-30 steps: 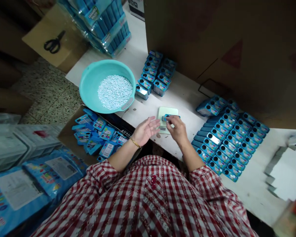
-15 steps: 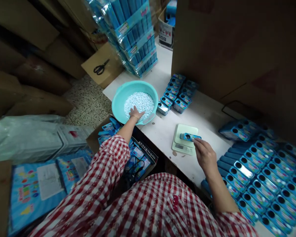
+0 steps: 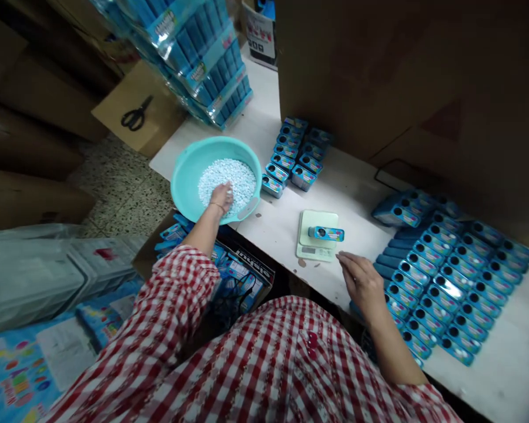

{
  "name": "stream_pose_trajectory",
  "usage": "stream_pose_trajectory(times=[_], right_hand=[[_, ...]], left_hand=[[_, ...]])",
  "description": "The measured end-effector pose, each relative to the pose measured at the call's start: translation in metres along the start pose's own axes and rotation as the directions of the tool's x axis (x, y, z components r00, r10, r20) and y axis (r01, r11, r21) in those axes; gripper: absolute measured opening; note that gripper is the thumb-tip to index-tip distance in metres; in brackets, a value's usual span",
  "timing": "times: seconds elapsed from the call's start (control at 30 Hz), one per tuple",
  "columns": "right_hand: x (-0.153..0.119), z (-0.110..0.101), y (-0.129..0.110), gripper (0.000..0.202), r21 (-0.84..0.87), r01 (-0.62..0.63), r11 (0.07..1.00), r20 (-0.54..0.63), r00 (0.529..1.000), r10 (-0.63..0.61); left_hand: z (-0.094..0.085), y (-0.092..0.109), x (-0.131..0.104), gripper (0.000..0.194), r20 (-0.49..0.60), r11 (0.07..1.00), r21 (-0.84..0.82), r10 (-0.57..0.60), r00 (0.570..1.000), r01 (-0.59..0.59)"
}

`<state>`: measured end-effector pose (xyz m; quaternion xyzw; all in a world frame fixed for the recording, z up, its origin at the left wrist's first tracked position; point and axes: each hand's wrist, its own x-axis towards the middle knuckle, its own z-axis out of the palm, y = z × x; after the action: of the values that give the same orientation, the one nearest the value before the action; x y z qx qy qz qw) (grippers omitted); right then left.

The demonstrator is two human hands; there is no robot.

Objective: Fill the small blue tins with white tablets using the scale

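Note:
My left hand (image 3: 223, 197) is in the turquoise bowl (image 3: 186, 191), its fingers curled around some of the small white pieces (image 3: 240, 179). A blue container (image 3: 328, 234) with a dark round spot lies across the pale green scale (image 3: 314, 252), its right end reaching past the scale's edge. My right hand (image 3: 362, 282) hovers just right of the scale's front corner, thumb and fingers pinched together. Whatever may be between those fingertips is too small to make out. The hand does not touch the container.
Rows of blue containers (image 3: 443, 282) fill the table's right side. A smaller group (image 3: 283, 161) stands beside the bowl. Wrapped blue packs (image 3: 211, 76) are stacked behind. Scissors (image 3: 136, 116) lie on a carton (image 3: 158, 132). An open box (image 3: 264, 273) sits below the table's front edge.
My right hand has let go of the container on the scale and drawn back toward me. My left hand's spread fingers have curled into the white pieces. The camera view has shifted.

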<state>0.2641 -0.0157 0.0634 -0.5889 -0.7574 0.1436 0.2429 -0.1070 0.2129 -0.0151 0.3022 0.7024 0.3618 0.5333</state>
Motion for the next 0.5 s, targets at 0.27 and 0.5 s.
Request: stream_pose_trajectory(times=[0.27, 0.5], right_hand=[[0.039, 0.014, 0.002, 0.026, -0.106, -0.047, 0.993, -0.026, 0.999, 0.045], [0.057, 0.031, -0.055, 0.025, 0.076, 0.113, 0.991, -0.026, 0.993, -0.111]], left_hand=[[-0.011, 0.026, -0.067, 0.031, 0.232, 0.605, -0.756, -0.110, 0.966, 0.251], [0.046, -0.003, -0.147, 0.029, 0.433, 0.438, -0.754, -0.228, 0.872, 0.489]])
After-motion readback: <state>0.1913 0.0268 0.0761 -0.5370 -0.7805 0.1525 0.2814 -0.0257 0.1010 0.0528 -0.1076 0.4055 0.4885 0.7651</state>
